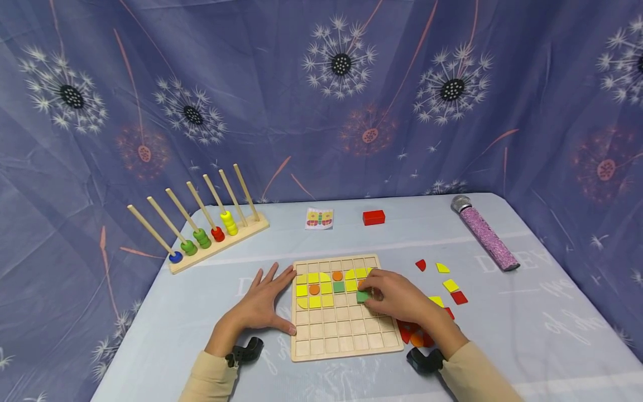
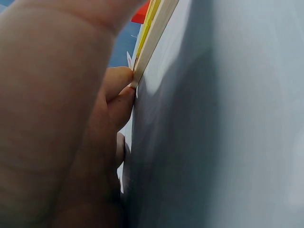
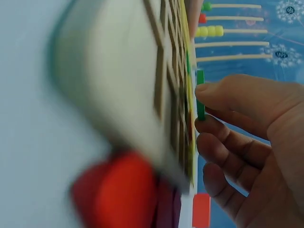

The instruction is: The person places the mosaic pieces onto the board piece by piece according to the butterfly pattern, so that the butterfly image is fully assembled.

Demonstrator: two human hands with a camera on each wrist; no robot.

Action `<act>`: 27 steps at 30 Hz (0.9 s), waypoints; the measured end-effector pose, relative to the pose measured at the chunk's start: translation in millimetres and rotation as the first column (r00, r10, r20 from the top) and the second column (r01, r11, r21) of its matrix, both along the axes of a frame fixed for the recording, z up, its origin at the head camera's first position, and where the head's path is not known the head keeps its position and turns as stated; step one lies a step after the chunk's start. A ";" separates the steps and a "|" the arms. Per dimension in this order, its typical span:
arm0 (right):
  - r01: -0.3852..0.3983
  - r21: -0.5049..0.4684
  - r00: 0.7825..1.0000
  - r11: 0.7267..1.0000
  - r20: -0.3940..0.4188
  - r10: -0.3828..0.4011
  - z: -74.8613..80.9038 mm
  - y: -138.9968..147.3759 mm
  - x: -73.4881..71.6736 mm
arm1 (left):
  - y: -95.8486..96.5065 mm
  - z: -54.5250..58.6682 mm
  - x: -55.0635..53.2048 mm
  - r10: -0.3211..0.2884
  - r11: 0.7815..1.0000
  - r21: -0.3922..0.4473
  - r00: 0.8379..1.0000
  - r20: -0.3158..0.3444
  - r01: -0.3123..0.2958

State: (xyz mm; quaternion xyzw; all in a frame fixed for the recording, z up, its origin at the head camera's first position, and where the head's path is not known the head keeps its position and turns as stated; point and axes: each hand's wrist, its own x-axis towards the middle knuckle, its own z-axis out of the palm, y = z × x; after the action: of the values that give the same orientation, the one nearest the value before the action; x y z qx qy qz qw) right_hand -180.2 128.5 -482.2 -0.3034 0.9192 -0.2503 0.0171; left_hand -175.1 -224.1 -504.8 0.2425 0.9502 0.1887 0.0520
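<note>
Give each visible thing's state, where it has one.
Pale wooden grid board: flat, partly filled.
Green square tile: pinched above the board.
Right grip: pinching that tile.
Left grip: fingers spread, touching the board's left edge.
Loose red, yellow and orange tiles: scattered, off the board.
Seven-peg wooden stand: upright, five pegs beaded, two bare.
Pink glittery silver-headed microphone: lying down.
Printed paper card: face up.
Red rectangular block: lying flat.

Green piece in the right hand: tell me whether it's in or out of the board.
Out: the right hand pinches the green piece, which the right wrist view shows above the board.
</note>
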 end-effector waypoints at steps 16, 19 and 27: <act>-0.081 0.042 0.997 0.996 -0.007 0.081 -2.5 -42.3 -2.2 | -0.6 1.2 1.3 -0.006 1.000 0.022 1.000 -0.016 0.006; -0.075 0.037 0.997 0.997 -0.015 0.075 -3.1 -45.3 -1.9 | -0.8 1.2 1.0 -0.010 1.000 0.022 1.000 -0.016 0.010; -0.048 0.014 0.999 0.999 -0.012 0.048 -6.4 -47.1 -0.9 | -0.9 0.2 0.2 -0.005 1.000 0.012 1.000 -0.009 0.005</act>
State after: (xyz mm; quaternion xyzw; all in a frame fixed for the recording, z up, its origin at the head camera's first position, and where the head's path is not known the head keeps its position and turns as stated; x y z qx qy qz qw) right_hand -181.0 81.4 -488.6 -0.3270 0.9135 -0.2414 0.0195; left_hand -174.9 -225.0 -504.6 0.2458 0.9487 0.1932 0.0469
